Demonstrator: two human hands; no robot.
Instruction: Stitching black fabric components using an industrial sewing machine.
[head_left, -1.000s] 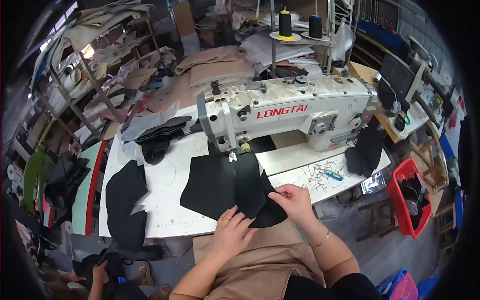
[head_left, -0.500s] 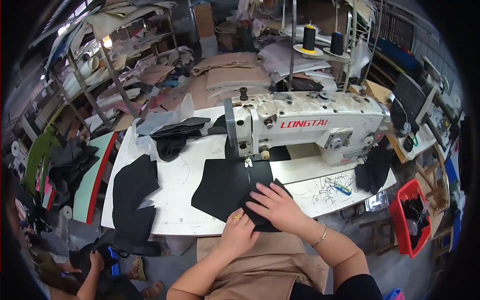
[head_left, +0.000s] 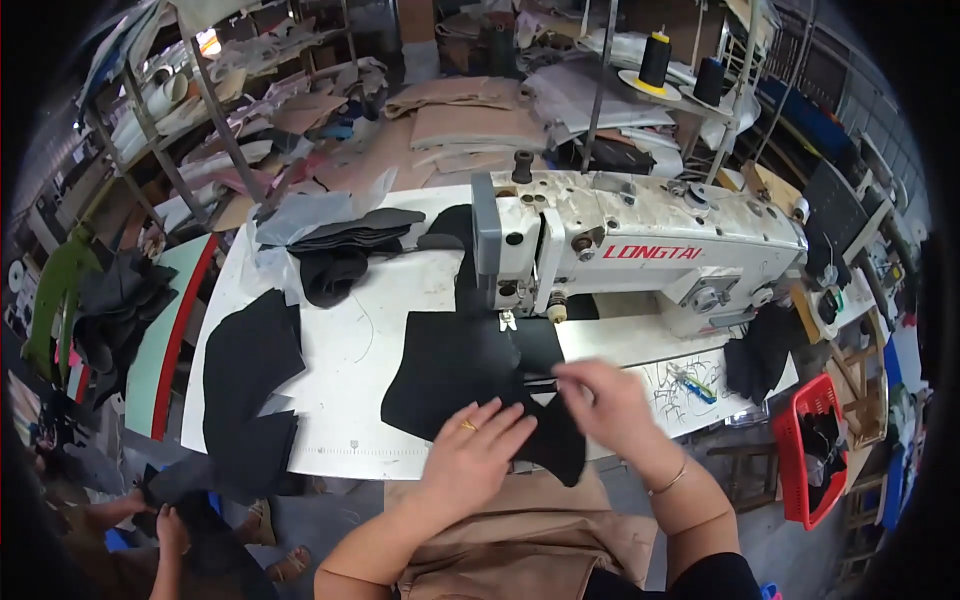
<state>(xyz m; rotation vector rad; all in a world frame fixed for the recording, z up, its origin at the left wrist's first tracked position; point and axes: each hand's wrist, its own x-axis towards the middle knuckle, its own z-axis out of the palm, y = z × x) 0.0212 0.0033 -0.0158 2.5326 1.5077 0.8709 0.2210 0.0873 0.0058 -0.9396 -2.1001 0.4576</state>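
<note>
**Left palm flat, right fingers bunched at a black cloth panel**

Starting with the grip: the left hand [head_left: 468, 458] has its fingers stretched out and laid flat on the black, matte cloth panel [head_left: 445, 370], not closed around anything. My guess is it's pinning the cloth so it doesn't slide. The right hand [head_left: 612, 405] is blurry, thumb and fingertips bunched close together by the panel's right edge. Can't tell if that grip is pinching cloth or just next to it. If it is, I'd say it's for steering that loose side.

The panel lies on the white desk [head_left: 345, 385], lower right corner poking past the front edge. Its top edge is up at the small metal presser foot [head_left: 508, 321] of the white, grimy sewing machine [head_left: 640, 240], probably so it's lined up with the needle. Can't see if the foot is pressing down.

Further out, cut black cloth pieces [head_left: 250, 375] sit to the left, likely there for easy reach. Blue-and-yellow thread snips [head_left: 692, 384] lie on the right among thread scraps, which seems a handy spot for trimming. The black thread cone [head_left: 655, 62] stands up high behind, presumably so it unwinds freely.
</note>
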